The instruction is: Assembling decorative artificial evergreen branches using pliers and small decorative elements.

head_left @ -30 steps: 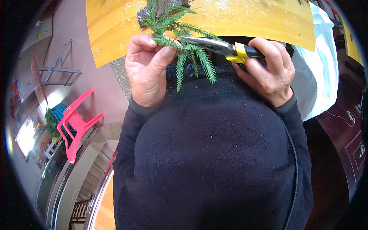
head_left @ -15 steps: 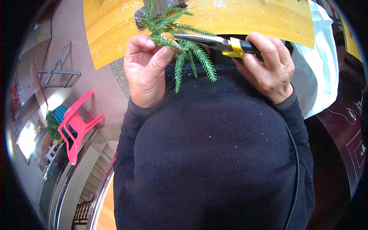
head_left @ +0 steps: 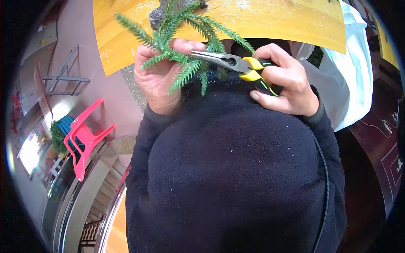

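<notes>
My left hand is closed on a green artificial pine sprig, whose needled twigs fan out over the fingers and partly hide them. In my right hand is a pair of long-nose pliers with yellow and black handles, the fingers wrapped round the grips. The plier tips point left and reach in among the twigs near the left fingertips. Whether the jaws grip a stem there cannot be made out. Behind the sprig, a bundle of thin wires lies on the yellow wooden table.
A white plastic bag hangs at the table's right end, with something dark green inside. To the left stand a pink plastic chair and a grey metal frame. A stair railing curves at the lower left.
The sprig has been turned in my left hand, so one twig now sticks out to the upper left. My right hand has rotated the pliers, and their handles are spread slightly more.
</notes>
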The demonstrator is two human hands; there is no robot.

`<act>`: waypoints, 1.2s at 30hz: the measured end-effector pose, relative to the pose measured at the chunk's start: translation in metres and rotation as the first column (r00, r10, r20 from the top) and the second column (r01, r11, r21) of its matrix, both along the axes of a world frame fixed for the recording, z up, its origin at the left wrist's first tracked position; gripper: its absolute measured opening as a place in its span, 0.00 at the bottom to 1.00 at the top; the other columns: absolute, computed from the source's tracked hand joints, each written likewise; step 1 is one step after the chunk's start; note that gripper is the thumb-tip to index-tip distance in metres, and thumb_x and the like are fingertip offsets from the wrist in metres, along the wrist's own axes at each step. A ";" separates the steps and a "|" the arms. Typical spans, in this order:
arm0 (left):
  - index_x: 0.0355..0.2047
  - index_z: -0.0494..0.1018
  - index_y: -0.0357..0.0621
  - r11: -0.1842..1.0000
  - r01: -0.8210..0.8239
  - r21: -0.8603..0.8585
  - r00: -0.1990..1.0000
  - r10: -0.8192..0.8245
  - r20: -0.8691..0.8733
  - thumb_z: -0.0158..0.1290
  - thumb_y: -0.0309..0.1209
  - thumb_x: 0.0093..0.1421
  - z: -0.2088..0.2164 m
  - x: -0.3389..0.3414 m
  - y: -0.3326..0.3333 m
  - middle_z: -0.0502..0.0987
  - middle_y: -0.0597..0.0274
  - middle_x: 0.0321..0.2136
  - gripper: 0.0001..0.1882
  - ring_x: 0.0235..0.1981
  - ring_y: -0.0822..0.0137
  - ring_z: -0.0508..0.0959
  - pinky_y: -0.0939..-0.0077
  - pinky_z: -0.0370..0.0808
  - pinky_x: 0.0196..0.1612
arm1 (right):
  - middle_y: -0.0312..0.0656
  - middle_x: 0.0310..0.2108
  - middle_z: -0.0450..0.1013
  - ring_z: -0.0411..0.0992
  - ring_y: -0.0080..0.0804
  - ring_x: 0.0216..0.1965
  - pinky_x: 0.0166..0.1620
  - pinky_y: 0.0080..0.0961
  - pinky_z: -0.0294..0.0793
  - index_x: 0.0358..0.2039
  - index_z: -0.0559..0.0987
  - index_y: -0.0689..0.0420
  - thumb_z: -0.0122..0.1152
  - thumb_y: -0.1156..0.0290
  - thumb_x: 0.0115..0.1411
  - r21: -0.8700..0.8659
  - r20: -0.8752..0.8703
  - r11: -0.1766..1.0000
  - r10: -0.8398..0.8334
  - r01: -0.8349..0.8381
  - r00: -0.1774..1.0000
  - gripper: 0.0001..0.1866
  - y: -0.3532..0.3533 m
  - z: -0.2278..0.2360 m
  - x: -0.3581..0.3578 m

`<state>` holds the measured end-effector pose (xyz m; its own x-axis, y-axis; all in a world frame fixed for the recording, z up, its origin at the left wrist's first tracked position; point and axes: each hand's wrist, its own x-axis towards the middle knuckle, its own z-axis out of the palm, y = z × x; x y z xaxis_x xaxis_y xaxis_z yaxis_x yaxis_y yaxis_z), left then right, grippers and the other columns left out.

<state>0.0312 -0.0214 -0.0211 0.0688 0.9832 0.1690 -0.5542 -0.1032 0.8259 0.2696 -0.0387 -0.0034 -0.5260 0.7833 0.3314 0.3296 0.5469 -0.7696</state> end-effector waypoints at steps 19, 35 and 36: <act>0.36 0.64 0.38 0.987 -0.008 0.160 0.998 0.019 -0.065 0.55 0.10 0.46 0.009 -0.001 -0.002 0.75 0.46 0.32 0.19 0.37 0.52 0.76 0.49 0.73 0.43 | 0.45 0.35 0.61 0.63 0.37 0.36 0.39 0.29 0.64 0.18 0.67 0.57 0.69 0.56 0.40 -0.250 -0.127 0.945 0.182 -0.209 0.975 0.22 0.005 0.003 0.016; 0.37 0.65 0.39 0.985 0.004 0.171 0.994 0.015 -0.111 0.56 0.11 0.46 0.007 -0.004 0.000 0.75 0.45 0.33 0.19 0.38 0.49 0.77 0.49 0.74 0.44 | 0.44 0.29 0.62 0.64 0.36 0.31 0.31 0.27 0.63 0.15 0.62 0.57 0.66 0.64 0.40 -0.282 -0.126 0.929 0.212 -0.240 0.969 0.20 0.008 -0.001 0.005; 0.36 0.65 0.40 0.988 0.004 0.152 0.994 0.013 -0.110 0.56 0.11 0.47 0.008 -0.005 -0.001 0.75 0.45 0.33 0.19 0.38 0.48 0.77 0.49 0.74 0.44 | 0.44 0.29 0.62 0.64 0.36 0.31 0.31 0.27 0.63 0.15 0.62 0.57 0.66 0.64 0.40 -0.282 -0.127 0.928 0.214 -0.242 0.969 0.20 0.007 0.000 0.005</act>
<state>0.0262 -0.0223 -0.0128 0.0915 0.9469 0.3083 -0.4598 -0.2345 0.8565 0.2744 -0.0313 -0.0034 -0.6798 0.7154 0.1615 0.1421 0.3445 -0.9280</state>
